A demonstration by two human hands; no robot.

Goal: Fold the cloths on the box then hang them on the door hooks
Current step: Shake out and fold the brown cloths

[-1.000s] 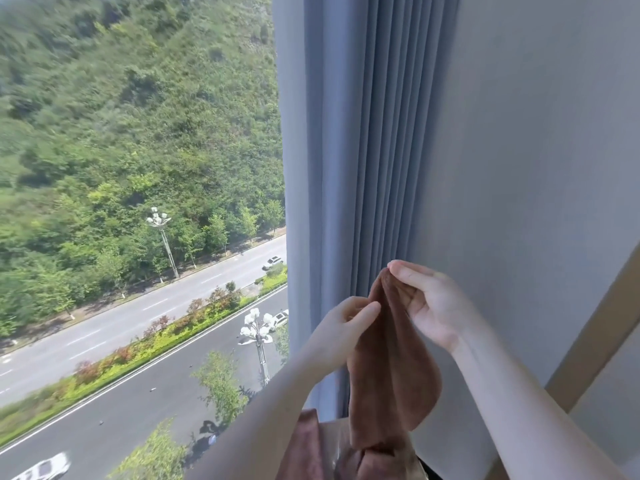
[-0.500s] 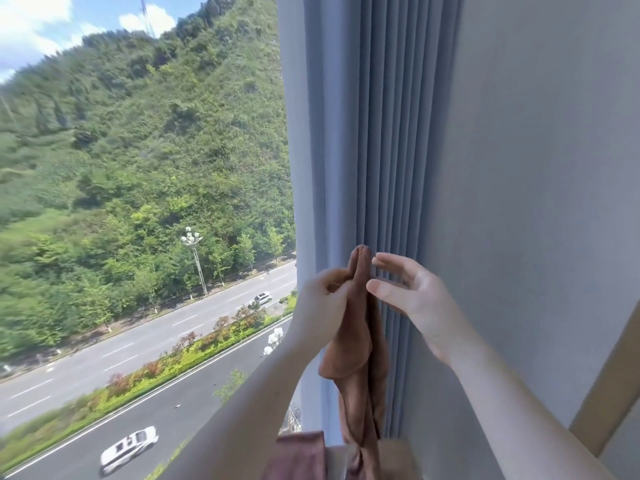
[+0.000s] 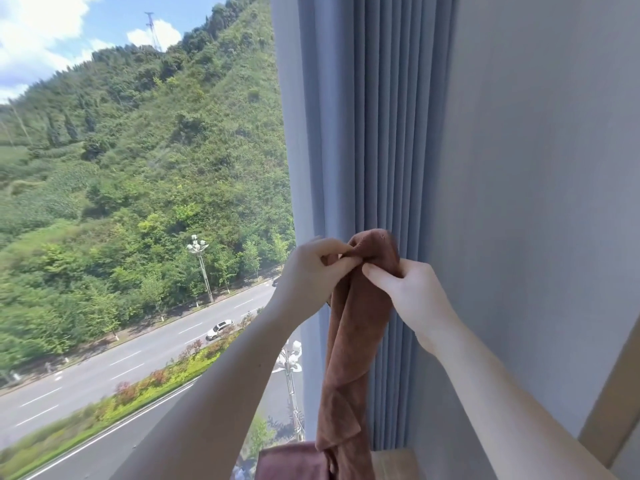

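Note:
A brown cloth (image 3: 356, 341) hangs in a long narrow drape in front of the blue curtain, its lower end reaching down to the box top. My left hand (image 3: 311, 271) pinches its upper edge from the left. My right hand (image 3: 405, 292) grips the same top fold from the right, thumb in front. Both hands meet at the cloth's top. A second, reddish-brown cloth (image 3: 294, 462) lies bunched at the bottom edge on the box (image 3: 394, 462), of which only a tan corner shows. No door hooks are in view.
A pleated blue curtain (image 3: 381, 133) hangs right behind the cloth. A grey wall (image 3: 536, 202) fills the right side, with a tan frame strip (image 3: 613, 393) at the lower right. A large window (image 3: 138, 237) on the left looks onto a hillside and road.
The view has tilted upward. My right hand went from open beside the cloth to gripping its top, and the cloth now hangs longer and narrower between both hands.

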